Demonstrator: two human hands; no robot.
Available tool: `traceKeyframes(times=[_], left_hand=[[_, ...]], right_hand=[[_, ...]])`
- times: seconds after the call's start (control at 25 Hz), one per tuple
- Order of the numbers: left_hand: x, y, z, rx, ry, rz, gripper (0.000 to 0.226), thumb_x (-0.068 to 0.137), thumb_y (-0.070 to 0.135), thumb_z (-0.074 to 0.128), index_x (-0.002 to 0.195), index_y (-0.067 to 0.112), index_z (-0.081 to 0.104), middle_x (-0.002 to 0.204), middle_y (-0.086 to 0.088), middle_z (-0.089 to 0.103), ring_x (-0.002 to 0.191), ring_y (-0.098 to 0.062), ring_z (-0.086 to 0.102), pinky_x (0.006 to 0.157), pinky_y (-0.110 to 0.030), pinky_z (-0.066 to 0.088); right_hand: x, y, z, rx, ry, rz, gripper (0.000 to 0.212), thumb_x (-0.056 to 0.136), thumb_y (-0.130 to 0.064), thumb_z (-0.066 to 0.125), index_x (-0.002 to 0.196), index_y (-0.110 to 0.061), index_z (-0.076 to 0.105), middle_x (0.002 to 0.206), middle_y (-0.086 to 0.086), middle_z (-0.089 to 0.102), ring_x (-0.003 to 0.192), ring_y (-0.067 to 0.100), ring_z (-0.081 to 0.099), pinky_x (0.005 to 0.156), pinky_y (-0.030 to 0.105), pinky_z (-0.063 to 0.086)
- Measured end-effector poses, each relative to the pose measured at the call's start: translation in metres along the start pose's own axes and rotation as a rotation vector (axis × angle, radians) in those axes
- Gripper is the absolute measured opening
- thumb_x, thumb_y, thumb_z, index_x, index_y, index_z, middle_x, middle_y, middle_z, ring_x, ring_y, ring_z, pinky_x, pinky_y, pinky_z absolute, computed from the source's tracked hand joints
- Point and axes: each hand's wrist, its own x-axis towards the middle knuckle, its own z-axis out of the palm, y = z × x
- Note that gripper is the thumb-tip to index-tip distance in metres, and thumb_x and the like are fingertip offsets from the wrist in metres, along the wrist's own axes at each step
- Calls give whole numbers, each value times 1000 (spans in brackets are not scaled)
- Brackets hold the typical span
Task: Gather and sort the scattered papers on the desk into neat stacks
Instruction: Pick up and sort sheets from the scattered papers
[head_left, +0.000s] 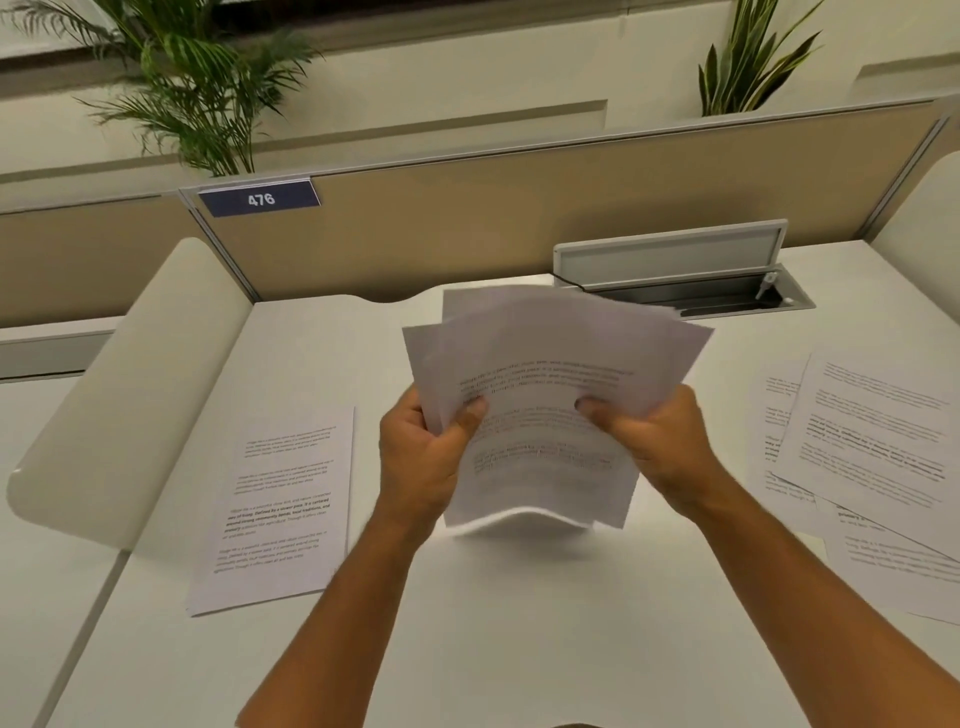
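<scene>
Both hands hold a bundle of printed sheets (545, 395) upright over the middle of the white desk (493, 623). The bundle's lower edge bends against the desk top, and its upper corners fan out unevenly. My left hand (423, 452) grips the bundle's left side, thumb in front. My right hand (654, 436) grips the right side the same way. A neat stack of printed pages (275, 509) lies flat to the left. Several loose pages (862, 452) overlap at angles on the right.
A tan partition (467, 228) with a blue "476" label (260, 199) closes the back. An open cable tray (685, 280) sits at the back right. A rounded white divider (119, 395) bounds the left. Plants (208, 78) stand behind.
</scene>
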Motion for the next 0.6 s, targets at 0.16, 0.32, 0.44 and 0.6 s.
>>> traceKeyframes(times=[0.16,0.32,0.44,0.6], left_hand=[[4,18,-2,-51,-25,117,27,94,29,77,113,47,74,114,12,80,104,-20,77,77,-27,66],[-3,2,-5,-22,31,88,31,88,29,83,114,41,72,111,15,77,106,-13,74,77,-19,63],[-9,-13,-4,-10,4,75,27,85,38,83,109,35,72,106,14,73,102,-10,70,70,-19,60],[-16,-34,0,-47,14,7,26,90,29,79,109,45,73,109,11,77,105,-10,72,79,-23,61]], right_hand=[[2,-27,0,23,22,-129,41,78,-30,87,109,-55,74,110,-16,79,99,12,76,70,19,62],[-2,-9,3,-25,21,-84,54,65,-48,93,115,-48,73,108,-14,77,102,12,74,77,27,64],[-6,10,3,-89,-18,-40,71,62,-64,92,126,-43,68,106,-16,73,104,9,69,77,29,65],[-7,30,-2,-36,0,33,70,58,-48,98,122,-35,72,113,-15,74,105,10,70,80,27,62]])
